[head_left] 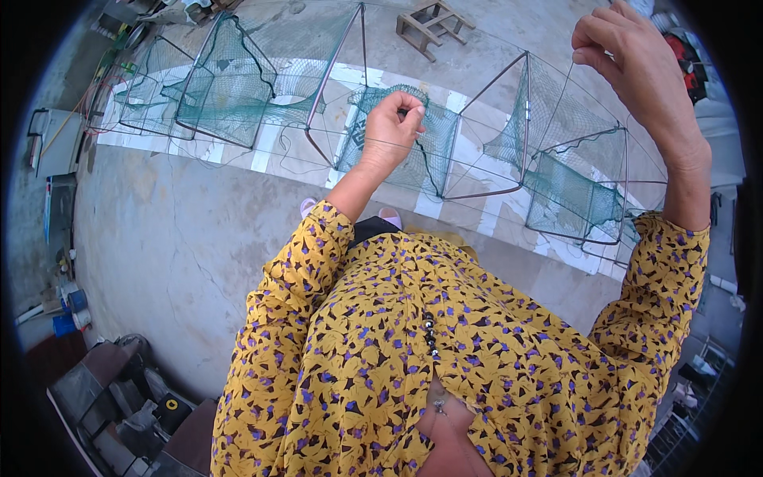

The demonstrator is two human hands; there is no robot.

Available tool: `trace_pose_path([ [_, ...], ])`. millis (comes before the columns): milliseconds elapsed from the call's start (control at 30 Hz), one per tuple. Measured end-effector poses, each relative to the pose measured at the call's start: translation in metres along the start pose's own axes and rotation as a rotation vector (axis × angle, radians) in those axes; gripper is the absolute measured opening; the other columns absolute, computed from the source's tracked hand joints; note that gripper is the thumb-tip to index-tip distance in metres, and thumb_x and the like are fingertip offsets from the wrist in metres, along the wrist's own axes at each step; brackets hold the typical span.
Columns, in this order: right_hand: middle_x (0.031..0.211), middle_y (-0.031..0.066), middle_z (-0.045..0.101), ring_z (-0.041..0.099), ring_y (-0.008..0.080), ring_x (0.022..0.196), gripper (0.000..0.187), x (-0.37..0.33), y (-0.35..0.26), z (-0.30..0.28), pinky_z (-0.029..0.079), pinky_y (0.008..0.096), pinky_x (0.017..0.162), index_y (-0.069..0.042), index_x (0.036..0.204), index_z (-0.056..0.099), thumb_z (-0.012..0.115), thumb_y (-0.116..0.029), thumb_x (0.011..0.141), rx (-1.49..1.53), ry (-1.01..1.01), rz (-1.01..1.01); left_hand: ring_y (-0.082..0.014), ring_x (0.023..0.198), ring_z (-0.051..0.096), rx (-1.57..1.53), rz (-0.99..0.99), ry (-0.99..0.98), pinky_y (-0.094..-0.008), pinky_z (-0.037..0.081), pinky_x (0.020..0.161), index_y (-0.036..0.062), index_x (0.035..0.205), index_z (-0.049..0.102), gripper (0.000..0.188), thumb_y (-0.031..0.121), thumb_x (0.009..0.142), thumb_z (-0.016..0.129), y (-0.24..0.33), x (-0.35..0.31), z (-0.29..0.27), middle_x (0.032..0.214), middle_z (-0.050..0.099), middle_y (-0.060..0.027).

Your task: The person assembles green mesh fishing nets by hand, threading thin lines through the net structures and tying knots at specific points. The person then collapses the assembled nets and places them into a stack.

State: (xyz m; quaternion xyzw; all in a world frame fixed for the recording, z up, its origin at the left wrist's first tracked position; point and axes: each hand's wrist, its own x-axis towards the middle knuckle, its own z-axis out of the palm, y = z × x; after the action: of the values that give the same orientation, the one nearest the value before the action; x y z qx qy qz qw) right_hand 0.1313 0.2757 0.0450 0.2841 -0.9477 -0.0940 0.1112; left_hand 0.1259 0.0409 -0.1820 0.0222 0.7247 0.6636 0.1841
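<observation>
We note fine, see-through green netting, a matt, synthetic-looking mesh, on slim brown frame rods that look like smooth metal with a faint sheen. Underneath, we record a smooth-looking white-and-grey strip; plastic or paper, we cannot tell. Floor: matt concrete, finely cracked. Low stool: wood, dull. Printed shirt: soft matt cloth, creased; its dark beads look hard and glossy.

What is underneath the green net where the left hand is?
A pale strip with white patches shows beneath the green net, visible around it and through the mesh. Whatever lies directly behind the left hand is covered and can't be seen.
</observation>
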Motion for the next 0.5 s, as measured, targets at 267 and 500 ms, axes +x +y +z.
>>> trace_pose_path([
  [267,0.087,0.0008,0.059,0.054,0.0145,0.067,0.024,-0.050,0.064,-0.011,0.043,0.0261,0.057,-0.009,0.086,0.056,0.054,-0.033,0.082,-0.061,0.232,0.128,-0.0113,0.063,0.062,-0.106,-0.018,-0.018,-0.0203,0.048,0.050,0.0003,0.086,0.052,0.005,0.005,0.084,0.054,0.002,0.004,0.009,0.076,0.059,-0.0059],
  [500,0.070,0.0039,0.051,0.055,0.0120,0.068,0.014,0.020,-0.014,0.027,0.044,0.0223,0.056,-0.004,0.074,0.047,0.058,-0.009,0.081,1.074,0.257,0.436,-0.0166,0.076,0.063,-0.213,-0.180,-0.027,-0.0223,0.051,0.061,-0.0005,0.090,0.048,0.009,0.008,0.089,0.048,0.002,0.003,-0.001,0.092,0.061,-0.0125],
])
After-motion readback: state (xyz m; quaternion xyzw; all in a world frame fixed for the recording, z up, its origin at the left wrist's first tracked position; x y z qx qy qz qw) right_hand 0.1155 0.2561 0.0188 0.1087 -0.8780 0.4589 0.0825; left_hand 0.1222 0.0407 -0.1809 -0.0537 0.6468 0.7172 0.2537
